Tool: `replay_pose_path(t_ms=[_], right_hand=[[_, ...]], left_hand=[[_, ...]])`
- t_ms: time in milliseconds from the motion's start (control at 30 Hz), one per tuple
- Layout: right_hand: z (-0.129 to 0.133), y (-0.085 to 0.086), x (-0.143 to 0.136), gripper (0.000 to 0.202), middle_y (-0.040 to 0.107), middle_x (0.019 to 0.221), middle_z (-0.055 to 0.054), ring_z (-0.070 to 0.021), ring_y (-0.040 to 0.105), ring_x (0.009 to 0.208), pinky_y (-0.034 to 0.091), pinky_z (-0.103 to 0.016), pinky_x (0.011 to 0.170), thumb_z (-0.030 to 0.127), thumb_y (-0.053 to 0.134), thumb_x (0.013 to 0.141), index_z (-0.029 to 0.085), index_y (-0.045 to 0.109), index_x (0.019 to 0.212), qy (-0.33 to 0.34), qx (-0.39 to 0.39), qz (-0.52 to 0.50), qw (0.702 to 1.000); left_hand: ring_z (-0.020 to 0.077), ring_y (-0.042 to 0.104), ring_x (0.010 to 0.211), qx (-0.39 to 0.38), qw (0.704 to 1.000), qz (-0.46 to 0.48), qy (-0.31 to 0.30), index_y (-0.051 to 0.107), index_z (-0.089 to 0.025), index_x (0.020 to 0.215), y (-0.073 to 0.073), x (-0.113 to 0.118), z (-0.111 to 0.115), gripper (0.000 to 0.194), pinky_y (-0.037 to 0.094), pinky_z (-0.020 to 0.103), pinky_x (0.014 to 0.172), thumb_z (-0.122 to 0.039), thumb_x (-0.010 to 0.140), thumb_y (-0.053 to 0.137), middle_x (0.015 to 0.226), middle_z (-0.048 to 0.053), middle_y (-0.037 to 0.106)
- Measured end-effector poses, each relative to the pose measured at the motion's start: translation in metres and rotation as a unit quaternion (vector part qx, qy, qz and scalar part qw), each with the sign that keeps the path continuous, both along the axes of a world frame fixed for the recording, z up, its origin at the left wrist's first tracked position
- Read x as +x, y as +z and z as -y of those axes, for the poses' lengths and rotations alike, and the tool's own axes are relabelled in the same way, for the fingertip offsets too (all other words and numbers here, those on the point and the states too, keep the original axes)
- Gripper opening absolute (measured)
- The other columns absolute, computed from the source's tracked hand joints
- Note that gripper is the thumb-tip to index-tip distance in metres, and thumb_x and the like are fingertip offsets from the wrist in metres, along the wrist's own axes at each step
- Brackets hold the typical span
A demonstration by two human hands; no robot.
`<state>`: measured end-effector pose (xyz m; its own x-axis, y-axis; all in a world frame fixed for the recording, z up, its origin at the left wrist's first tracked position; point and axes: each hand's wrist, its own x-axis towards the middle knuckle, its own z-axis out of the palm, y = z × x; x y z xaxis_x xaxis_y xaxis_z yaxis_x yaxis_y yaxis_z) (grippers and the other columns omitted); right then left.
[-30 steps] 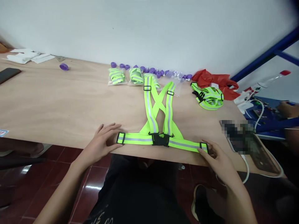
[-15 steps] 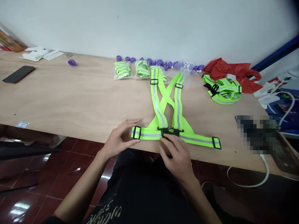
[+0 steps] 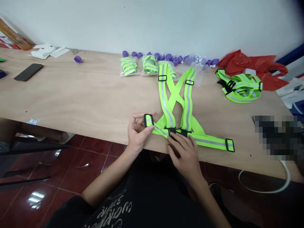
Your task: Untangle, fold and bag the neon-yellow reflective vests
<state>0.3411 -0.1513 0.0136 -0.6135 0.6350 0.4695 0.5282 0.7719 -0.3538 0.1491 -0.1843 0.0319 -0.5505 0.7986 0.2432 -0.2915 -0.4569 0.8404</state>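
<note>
A neon-yellow reflective harness (image 3: pixel 174 91) with grey stripes lies spread on the table, its two long straps crossing behind. My left hand (image 3: pixel 139 131) pinches the left end of its waist strap, by the black slider buckle (image 3: pixel 148 120), lifted and tilted off the tabletop. Over the black centre buckle (image 3: pixel 184 133), my right hand (image 3: pixel 186 155) rests with its fingers stretched out and the thumb apart; the fingertips partly cover that buckle. On the right, the waist strap (image 3: pixel 209 141) lies flat, ending in another slider buckle (image 3: pixel 229 145).
Several bagged harnesses (image 3: pixel 129 66) and purple caps (image 3: pixel 168 57) line the wall. At right are a bundled harness (image 3: pixel 242 87), a red plastic bag (image 3: pixel 237 61) and a white cable (image 3: pixel 263 192). A phone (image 3: pixel 28 72) and white papers (image 3: pixel 44 51) lie at left. The wooden table's (image 3: pixel 90 101) front edge is near me.
My left hand has closed on the strap end and raised it, turning the slider buckle upright. My right hand stays over the centre buckle. The whole view has shifted slightly.
</note>
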Motion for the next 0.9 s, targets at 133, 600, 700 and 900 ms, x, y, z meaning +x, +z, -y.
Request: replay_pose_path(t_ms=[133,600,700,900], right_hand=[[0.004,0.001,0.001,0.022,0.073,0.125,-0.004,-0.0271,0.065,0.116,0.026,-0.053,0.113,0.023,0.059,0.096,0.024,0.068,0.117,-0.019,-0.003,0.01,1.0],[0.008,0.014,0.025,0.022,0.076,0.106,-0.005,-0.0252,0.068,0.106,0.05,-0.047,0.101,0.014,0.055,0.094,0.023,0.072,0.104,0.04,-0.087,-0.034,0.995],[-0.012,0.02,0.074,0.02,0.076,0.097,-0.003,-0.0205,0.071,0.092,0.057,-0.036,0.088,0.013,0.059,0.092,0.025,0.073,0.1,-0.015,-0.05,-0.1,0.994],[-0.083,0.024,0.17,0.052,0.062,0.138,-0.01,-0.0339,0.06,0.124,0.052,-0.055,0.098,0.032,0.065,0.087,0.027,0.057,0.138,-0.092,-0.111,0.091,0.985]], left_hand=[[0.017,0.071,0.096,0.024,1.0,-0.006,0.016,0.062,-0.024,0.103,0.002,0.004,-0.005,0.036,0.056,0.031,0.085,-0.029,0.076,0.086,0.102,0.002,0.074],[0.0257,0.066,0.1,-0.093,0.883,-0.429,-0.167,0.063,-0.021,0.108,0.005,0.083,-0.073,0.042,0.053,0.038,0.083,-0.047,0.079,0.08,0.105,0.006,0.07],[0.0281,0.063,0.101,-0.126,0.786,-0.579,-0.177,0.063,-0.02,0.109,-0.003,0.086,-0.074,0.04,0.053,0.04,0.082,-0.049,0.084,0.074,0.103,0.007,0.069],[0.0292,0.059,0.105,-0.093,0.607,-0.776,-0.143,0.064,-0.016,0.113,-0.003,0.092,-0.06,0.028,0.048,0.045,0.088,-0.038,0.099,0.056,0.116,0.011,0.066]])
